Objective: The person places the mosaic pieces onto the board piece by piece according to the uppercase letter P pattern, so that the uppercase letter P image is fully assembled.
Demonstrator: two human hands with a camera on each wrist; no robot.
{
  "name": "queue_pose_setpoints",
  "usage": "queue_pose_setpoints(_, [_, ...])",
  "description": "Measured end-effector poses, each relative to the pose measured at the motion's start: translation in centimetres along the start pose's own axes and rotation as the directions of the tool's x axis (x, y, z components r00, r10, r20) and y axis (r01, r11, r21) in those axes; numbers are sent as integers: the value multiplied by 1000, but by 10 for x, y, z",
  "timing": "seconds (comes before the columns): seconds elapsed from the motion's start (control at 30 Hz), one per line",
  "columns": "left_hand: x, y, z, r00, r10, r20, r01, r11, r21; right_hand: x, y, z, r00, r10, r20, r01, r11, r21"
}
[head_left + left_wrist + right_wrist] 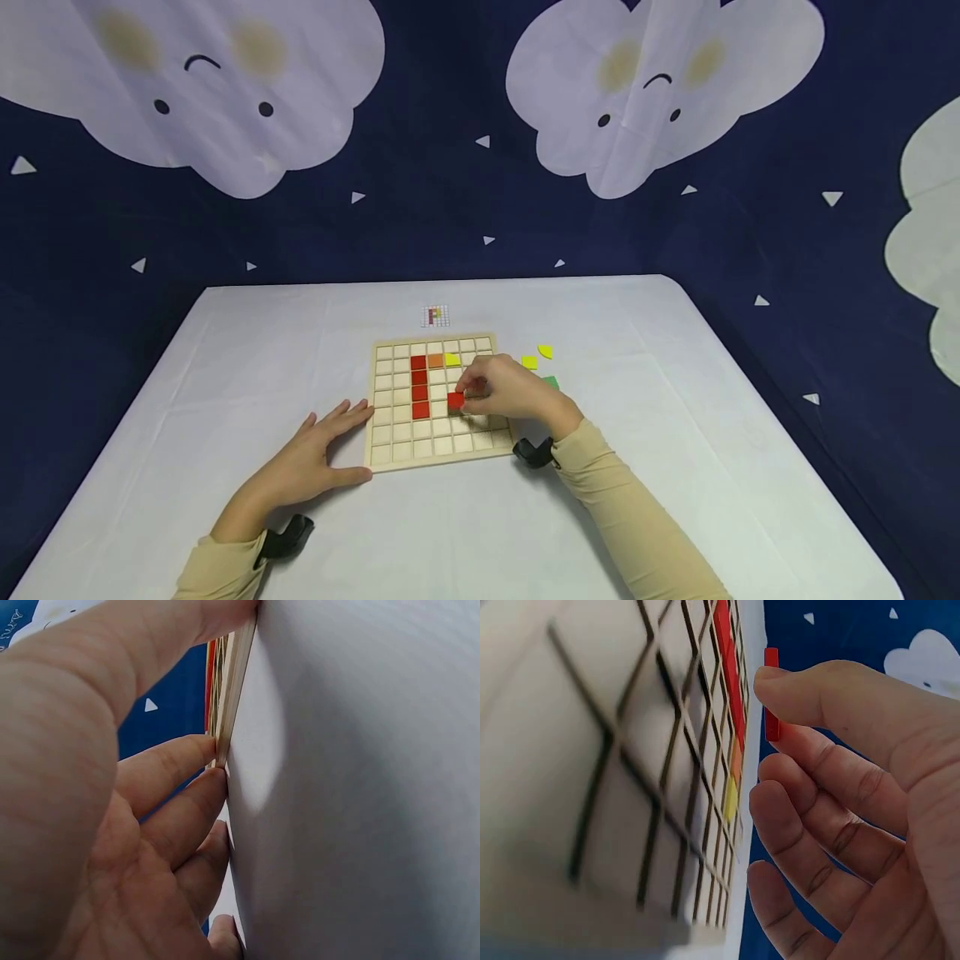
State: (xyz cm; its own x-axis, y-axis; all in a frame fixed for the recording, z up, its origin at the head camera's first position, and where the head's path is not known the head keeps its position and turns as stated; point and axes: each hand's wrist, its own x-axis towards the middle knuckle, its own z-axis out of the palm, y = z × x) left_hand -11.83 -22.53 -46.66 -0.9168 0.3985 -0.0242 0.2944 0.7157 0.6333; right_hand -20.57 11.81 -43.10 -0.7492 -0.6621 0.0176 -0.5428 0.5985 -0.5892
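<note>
My right hand point(512, 388) pinches a red square tile point(772, 694) between thumb and forefinger, above the middle of a wooden grid board point(402, 451). Other fingers of that hand are loosely bent. In the head view, several red tiles point(419, 392) fill a column of cells, an orange tile point(435, 361) lies right of the top one, and a yellow piece point(452, 359) comes after it. Spread along the board's left edge, my left hand point(303, 462) touches it with thumb and fingertips, as the left wrist view confirms.
A small card point(435, 316) with a coloured grid pattern lies behind the board. To its right are a yellow square point(529, 362), a yellow rounded piece point(545, 352) and a partly hidden green piece point(551, 382). The white table point(262, 350) meets a dark blue cloud-print backdrop point(442, 167).
</note>
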Motion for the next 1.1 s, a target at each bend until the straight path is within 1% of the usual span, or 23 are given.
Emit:
queue_pose_setpoints(0.23, [-1,0,0,1000,1,-3,-1,1000,-13,10,-15,18,999,-24,40,25,1000,-16])
queue_pose_setpoints(0.47, [-1,0,0,1000,0,1,0,1000,-26,14,-25,29,997,-36,72,37,999,-11])
queue_pose_setpoints(0.53, [-1,0,0,1000,1,1,-1,1000,-27,15,-26,31,996,-37,79,38,999,-12])
queue_pose_setpoints(0.77, [-1,0,-1,1000,4,-3,-4,1000,-21,19,-31,36,996,-30,83,36,997,-65])
queue_pose_setpoints(1.1, [-1,-1,0,1000,7,-2,-7,1000,-22,21,-33,39,996,-13,84,19,997,-72])
